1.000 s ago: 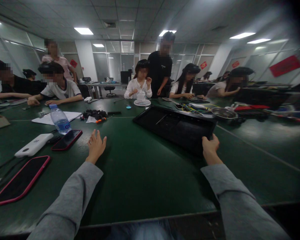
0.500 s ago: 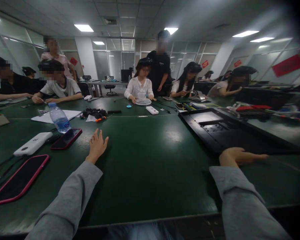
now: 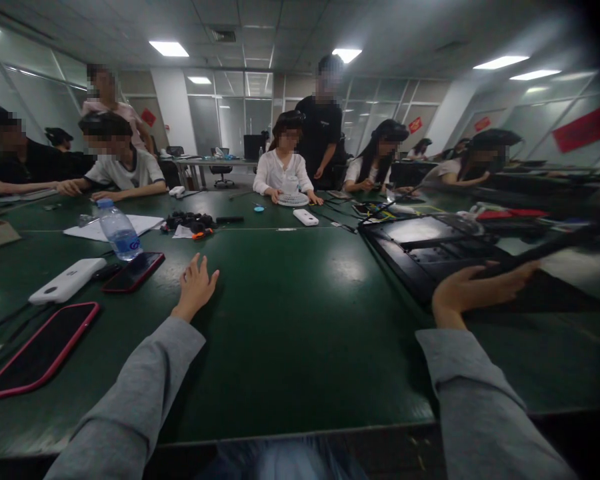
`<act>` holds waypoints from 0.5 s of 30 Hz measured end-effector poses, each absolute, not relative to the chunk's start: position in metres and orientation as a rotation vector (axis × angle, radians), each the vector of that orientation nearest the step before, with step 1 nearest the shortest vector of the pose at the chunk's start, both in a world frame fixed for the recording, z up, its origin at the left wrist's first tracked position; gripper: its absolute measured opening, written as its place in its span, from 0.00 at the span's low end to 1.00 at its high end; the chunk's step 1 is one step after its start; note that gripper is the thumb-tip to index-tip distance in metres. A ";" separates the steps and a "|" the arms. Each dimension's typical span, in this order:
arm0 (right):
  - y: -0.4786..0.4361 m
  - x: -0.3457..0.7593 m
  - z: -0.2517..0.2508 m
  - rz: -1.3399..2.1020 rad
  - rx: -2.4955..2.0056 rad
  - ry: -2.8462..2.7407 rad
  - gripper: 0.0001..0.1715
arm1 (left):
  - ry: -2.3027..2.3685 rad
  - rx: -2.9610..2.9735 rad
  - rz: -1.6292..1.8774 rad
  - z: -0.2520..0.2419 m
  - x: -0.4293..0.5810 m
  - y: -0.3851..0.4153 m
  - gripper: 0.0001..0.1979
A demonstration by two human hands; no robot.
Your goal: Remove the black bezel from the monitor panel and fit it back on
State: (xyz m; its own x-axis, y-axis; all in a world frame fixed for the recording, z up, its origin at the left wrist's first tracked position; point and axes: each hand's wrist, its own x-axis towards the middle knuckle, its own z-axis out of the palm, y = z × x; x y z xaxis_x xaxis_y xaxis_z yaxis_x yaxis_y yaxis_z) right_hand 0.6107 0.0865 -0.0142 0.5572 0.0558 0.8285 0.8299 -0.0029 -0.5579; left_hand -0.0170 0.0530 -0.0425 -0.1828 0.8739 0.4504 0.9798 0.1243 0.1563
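Note:
My left hand (image 3: 197, 288) is over the green table (image 3: 290, 333), fingers spread and slightly bent, holding nothing. Left of it are a dark phone with a red edge (image 3: 135, 272) and a water bottle (image 3: 119, 232). My right hand (image 3: 477, 293) grips the near edge of a black flat panel (image 3: 405, 257) that looks like the back of a monitor. That edge is tilted up at the right, while the panel's far left part stays low by the table. My fingers run along the raised edge; their exact hold is partly blurred.
A larger pink-edged phone (image 3: 43, 350) and a white power bank (image 3: 67, 280) with cables lie at the left. Farther off are black cables (image 3: 190, 223), paper (image 3: 80, 230), another white device (image 3: 306, 217) and a white fan (image 3: 293, 199). Several people sit around the table.
The black panel's near right edge has risen and tilted up with my right hand, which has turned and moved up slightly. My left hand has stayed nearly in place.

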 end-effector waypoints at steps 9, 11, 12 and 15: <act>0.077 0.502 0.013 -0.925 -1.294 -1.395 0.37 | -2.090 -1.842 -0.737 -0.038 -0.015 0.050 0.32; 0.073 0.488 0.013 -0.818 -1.261 -1.406 0.36 | -2.083 -1.838 -0.828 -0.036 -0.015 0.051 0.32; 0.071 0.482 0.014 -0.747 -1.248 -1.408 0.36 | -2.082 -1.839 -0.885 -0.035 -0.014 0.053 0.33; 0.064 0.470 0.019 -0.520 -1.200 -1.350 0.35 | -2.069 -1.852 -1.087 -0.032 -0.014 0.057 0.34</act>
State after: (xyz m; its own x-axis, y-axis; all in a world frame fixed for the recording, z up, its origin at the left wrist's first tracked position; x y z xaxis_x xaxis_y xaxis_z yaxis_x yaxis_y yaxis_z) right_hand 0.4698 0.0638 0.0193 0.2275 0.3344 0.9146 0.8615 0.3687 -0.3491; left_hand -0.0144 0.0571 -0.0322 -0.2209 0.7986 0.5599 0.9141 -0.0306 0.4043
